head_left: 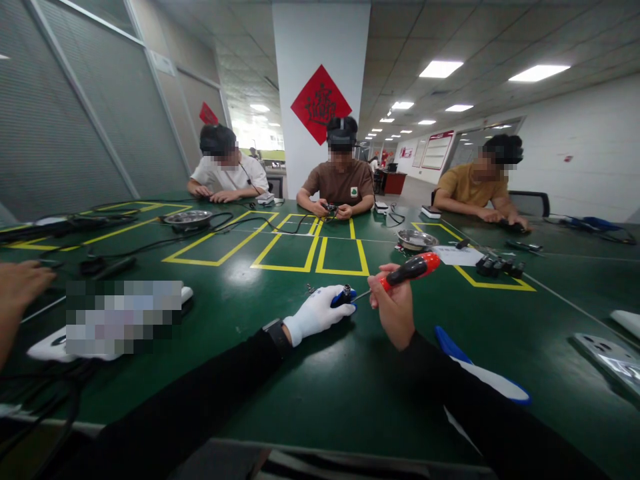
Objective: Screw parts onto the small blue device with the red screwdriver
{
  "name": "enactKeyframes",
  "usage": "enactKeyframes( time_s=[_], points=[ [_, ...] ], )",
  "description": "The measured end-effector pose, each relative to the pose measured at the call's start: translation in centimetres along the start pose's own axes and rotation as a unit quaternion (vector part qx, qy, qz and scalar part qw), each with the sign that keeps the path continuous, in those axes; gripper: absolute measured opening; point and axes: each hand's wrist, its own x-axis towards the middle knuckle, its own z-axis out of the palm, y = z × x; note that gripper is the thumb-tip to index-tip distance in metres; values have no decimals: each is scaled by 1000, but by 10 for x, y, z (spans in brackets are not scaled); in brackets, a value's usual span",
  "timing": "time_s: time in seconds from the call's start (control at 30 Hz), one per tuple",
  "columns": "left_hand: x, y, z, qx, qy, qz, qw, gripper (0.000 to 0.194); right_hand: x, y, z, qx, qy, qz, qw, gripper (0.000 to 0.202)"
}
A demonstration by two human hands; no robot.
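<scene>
My left hand [316, 313], in a white glove with blue fingertips, is closed around a small black part [345, 295] just above the green table. What kind of part it is I cannot make out, as the fingers cover most of it. My bare right hand [397, 312] grips a screwdriver [414, 268] by its red and black handle. Its thin shaft points left and down to the black part; whether the tip touches is too small to tell. Tiny loose metal pieces [311, 289] lie just behind my gloved hand.
A white and blue glove [487, 379] lies by my right forearm. Metal bowls [417, 241] [187, 219], black clips [500, 265], a paper sheet [457, 256] and cables are around. Another person's hand [20, 293] enters at left; several co-workers sit around the table.
</scene>
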Motion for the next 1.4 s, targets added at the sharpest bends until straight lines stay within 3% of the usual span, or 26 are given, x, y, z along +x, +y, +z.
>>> enactKeyframes(
  time_s=[0.13, 0.43, 1.4],
  points=[
    [-1, 0, 1, 12, 15, -3, 1000, 31, 0, 0, 1, 40, -27, 5, 999, 27],
    [3, -9, 2, 26, 0, 14, 1000, 27, -10, 0, 1, -2, -91, -33, 995, 25],
    [1, -7, -2, -13, -39, 12, 999, 28, -10, -3, 3, 22, -61, -37, 997, 26]
  ],
)
